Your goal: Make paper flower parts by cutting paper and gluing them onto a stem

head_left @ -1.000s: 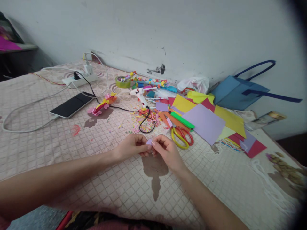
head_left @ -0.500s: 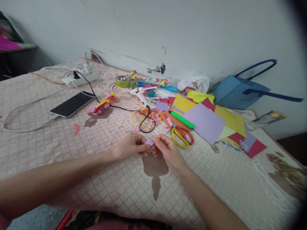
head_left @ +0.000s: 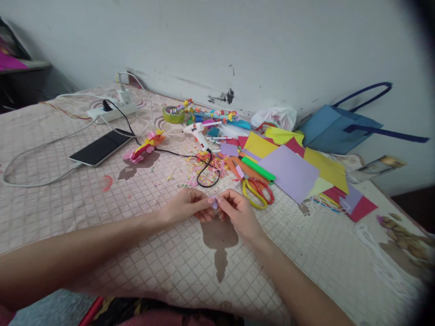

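A small piece of purple paper (head_left: 214,203) is pinched between my two hands above the table. My left hand (head_left: 190,206) grips it from the left with thumb and fingers. From the right, my right hand (head_left: 238,210) closes on its other side, the thumbs nearly meeting. Fingers cover most of the paper, and it looks bent or folded. Just beyond my right hand lie scissors with yellow and red handles (head_left: 256,192), a scrap of pink paper on their blades. Paper shreds (head_left: 205,167) are heaped past my fingertips.
A white glue gun (head_left: 198,134) with its black cord lies at the back, near green tape (head_left: 173,115). Coloured paper sheets (head_left: 288,172) spread to the right, below a blue bag (head_left: 340,129). Left are a paper flower piece (head_left: 146,147), a phone (head_left: 102,147) and a power strip (head_left: 113,112).
The purple paper, flat and more visible before, is now bent between my thumbs. My right thumb has come closer to the left one.
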`<act>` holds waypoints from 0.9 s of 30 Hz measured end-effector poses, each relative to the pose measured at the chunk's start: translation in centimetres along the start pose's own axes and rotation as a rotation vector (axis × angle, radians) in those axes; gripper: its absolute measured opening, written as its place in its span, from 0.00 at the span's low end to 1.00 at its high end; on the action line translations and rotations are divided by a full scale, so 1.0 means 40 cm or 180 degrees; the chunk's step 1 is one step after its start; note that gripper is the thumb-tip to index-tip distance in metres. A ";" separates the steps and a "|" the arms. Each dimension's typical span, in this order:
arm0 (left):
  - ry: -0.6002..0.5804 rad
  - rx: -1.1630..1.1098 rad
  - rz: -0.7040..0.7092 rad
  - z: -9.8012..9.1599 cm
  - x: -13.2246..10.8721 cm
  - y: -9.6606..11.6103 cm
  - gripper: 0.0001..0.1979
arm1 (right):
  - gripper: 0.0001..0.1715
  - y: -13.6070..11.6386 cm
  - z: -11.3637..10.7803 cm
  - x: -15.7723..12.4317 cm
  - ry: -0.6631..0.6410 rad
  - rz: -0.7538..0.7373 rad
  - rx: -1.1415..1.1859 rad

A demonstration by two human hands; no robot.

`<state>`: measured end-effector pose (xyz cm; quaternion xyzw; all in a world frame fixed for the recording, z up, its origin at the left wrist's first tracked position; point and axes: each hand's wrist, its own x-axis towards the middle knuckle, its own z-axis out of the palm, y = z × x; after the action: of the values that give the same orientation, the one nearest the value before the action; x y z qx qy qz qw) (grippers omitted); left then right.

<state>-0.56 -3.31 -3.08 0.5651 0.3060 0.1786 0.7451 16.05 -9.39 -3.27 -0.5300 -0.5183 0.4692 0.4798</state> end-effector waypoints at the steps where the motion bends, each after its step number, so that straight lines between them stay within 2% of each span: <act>1: 0.0003 -0.0018 -0.0012 0.000 0.000 0.000 0.17 | 0.12 0.000 0.001 0.000 0.0001 -0.0001 0.0002; 10: 0.0070 -0.0069 0.0070 -0.002 0.001 -0.006 0.14 | 0.17 -0.008 0.003 -0.002 -0.0058 0.0173 0.0216; 17: 0.0074 0.0087 0.0171 -0.003 -0.006 0.000 0.15 | 0.11 0.001 0.002 -0.001 -0.0150 0.0118 0.0167; 23: 0.0054 -0.0121 -0.0028 0.001 -0.006 0.003 0.18 | 0.10 -0.001 0.001 -0.002 -0.0048 0.0122 0.0171; 27: 0.0131 -0.0245 0.0004 0.002 -0.003 0.006 0.20 | 0.11 0.001 0.001 -0.002 -0.0057 0.0110 0.0150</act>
<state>-0.57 -3.35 -2.80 0.5325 0.3138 0.2024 0.7597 16.01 -9.46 -3.31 -0.5233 -0.5022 0.4943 0.4793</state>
